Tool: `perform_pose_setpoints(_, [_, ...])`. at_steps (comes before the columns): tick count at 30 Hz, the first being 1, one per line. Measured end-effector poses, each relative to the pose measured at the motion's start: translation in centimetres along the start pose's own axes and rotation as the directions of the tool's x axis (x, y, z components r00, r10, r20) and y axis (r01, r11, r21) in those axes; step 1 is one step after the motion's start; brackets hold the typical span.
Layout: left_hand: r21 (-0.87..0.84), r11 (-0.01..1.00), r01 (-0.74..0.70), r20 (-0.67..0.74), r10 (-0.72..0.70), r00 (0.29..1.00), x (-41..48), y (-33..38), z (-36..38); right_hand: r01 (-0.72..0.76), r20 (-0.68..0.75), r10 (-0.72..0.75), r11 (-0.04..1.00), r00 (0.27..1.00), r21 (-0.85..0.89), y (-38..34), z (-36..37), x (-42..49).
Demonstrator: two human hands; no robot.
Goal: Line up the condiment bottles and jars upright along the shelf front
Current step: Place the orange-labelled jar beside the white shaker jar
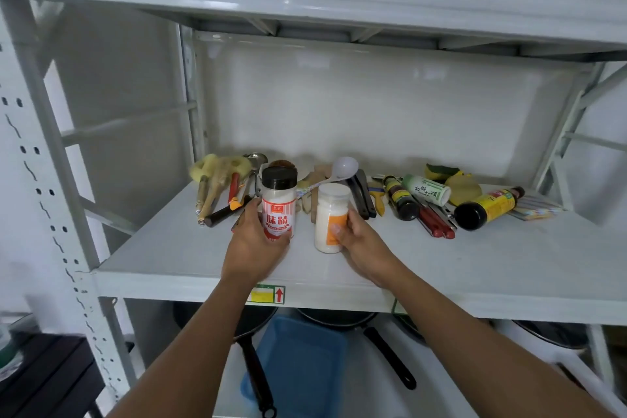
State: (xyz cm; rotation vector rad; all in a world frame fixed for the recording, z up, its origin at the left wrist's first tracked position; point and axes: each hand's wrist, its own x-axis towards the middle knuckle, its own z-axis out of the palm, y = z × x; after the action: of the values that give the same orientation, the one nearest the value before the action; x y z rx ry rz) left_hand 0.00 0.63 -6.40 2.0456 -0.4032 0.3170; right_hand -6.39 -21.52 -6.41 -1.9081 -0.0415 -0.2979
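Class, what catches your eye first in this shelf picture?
At mid-shelf the left hand grips an upright black-capped jar with a red-and-white label, the right hand a white-lidded jar of white powder. Further right, a dark yellow-labelled sauce bottle lies toppled.

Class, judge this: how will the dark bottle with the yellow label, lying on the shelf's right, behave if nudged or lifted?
Round and lying down, the dark bottle would probably roll if nudged. It looks dark to the base, so it may be full and heavy. Its glossy surface could be slippery.
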Motion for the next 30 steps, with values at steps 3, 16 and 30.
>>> perform_pose_setpoints(3, [-0.012, 1.0, -0.002, 0.004, 0.002, 1.0, 0.1, 0.0, 0.0, -0.033, 0.002, 0.033, 0.998, 0.999, 0.049, -0.5, 0.2, -0.1])
perform_pose_setpoints(16, [-0.093, 0.968, -0.233, -0.35, 0.187, 0.918, -2.0, 1.6, -1.2, -0.031, -0.185, 0.016, 0.997, 0.983, -0.076, -1.5, 1.9, 0.1])
perform_pose_setpoints(30, [0.004, 0.95, -0.312, -0.093, 0.311, 0.946, -5.8, 6.7, 6.7, -0.007, -0.198, -0.036, 0.977, 0.98, -0.214, -0.4, -0.3, 0.2])
